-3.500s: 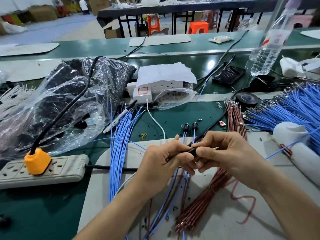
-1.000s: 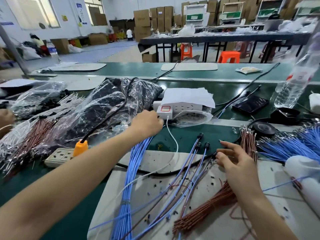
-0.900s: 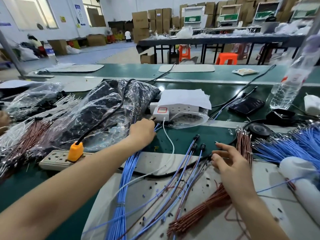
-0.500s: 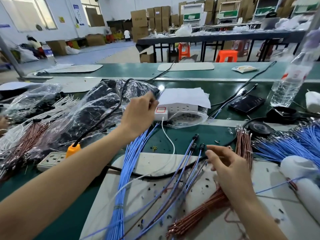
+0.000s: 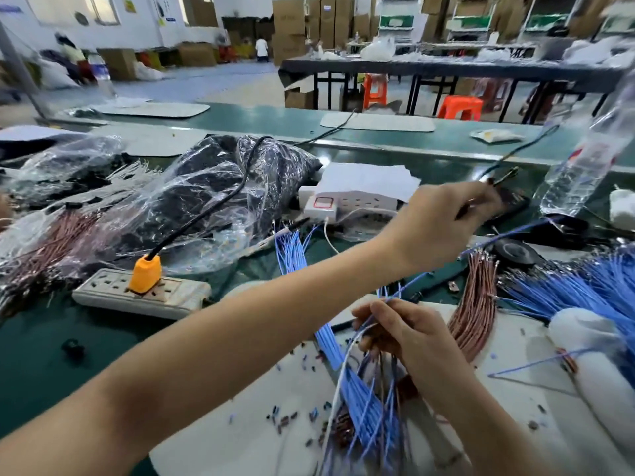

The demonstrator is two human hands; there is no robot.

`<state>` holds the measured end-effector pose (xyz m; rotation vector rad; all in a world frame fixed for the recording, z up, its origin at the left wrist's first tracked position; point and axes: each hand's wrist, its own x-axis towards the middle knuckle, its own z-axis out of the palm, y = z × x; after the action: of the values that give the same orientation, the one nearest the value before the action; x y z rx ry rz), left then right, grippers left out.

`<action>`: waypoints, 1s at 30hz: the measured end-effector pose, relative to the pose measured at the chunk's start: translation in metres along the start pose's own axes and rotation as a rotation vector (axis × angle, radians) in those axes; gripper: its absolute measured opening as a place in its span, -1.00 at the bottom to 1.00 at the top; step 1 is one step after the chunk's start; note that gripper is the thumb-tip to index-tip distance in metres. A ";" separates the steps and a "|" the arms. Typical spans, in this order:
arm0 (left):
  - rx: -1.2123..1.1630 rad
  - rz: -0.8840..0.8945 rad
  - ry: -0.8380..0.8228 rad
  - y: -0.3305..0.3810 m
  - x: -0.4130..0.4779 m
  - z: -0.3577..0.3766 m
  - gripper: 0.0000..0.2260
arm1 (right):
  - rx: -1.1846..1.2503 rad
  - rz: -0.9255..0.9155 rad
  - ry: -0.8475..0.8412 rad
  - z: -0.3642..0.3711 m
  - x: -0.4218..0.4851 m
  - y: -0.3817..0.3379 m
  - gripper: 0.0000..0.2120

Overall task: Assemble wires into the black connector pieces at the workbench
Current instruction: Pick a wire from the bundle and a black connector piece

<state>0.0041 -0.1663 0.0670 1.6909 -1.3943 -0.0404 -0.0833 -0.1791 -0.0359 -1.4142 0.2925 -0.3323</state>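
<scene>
Where the green workbench (image 5: 41, 365) fills the view, items are listed by size:

- Clear plastic bag (image 5: 220, 187), dark contents, left of centre at the back; a black cable lies over it.
- White mat (image 5: 261, 441), near edge of the bench, under the wires.
- Left forearm, stretched from the lower left corner diagonally up and right, lifted above the bench. Left hand (image 5: 443, 225) is raised at the far end, knuckles up, fingers bunched toward the tips; it is motion-blurred, so whether they pinch a strand cannot be told.
- Blue wires (image 5: 357, 389), a long bundle running down the mat; a second fan of blue wires (image 5: 591, 283) lies at the right edge.
- Copper-coloured wires (image 5: 476, 304), a bundle between the two blue lots.
- Power strip (image 5: 144, 297), left, with an orange plug (image 5: 146, 273) seated in it.
- Water bottle (image 5: 580, 166), tilted in view, far right.
- Right hand (image 5: 402, 334), low over the mat, fingers curled round a few strands of the blue wires, gripping them.
- Small dark pieces (image 5: 285, 420), scattered loose on the mat beside the bundle
</scene>
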 end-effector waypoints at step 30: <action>0.730 -0.386 -0.354 -0.083 -0.188 -0.111 -0.66 | 0.389 0.057 0.142 -0.006 0.004 -0.007 -0.77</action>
<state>0.0597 0.0452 -0.0155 2.6537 -1.4008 -0.0534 -0.0826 -0.1873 -0.0299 -1.0003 0.3623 -0.4195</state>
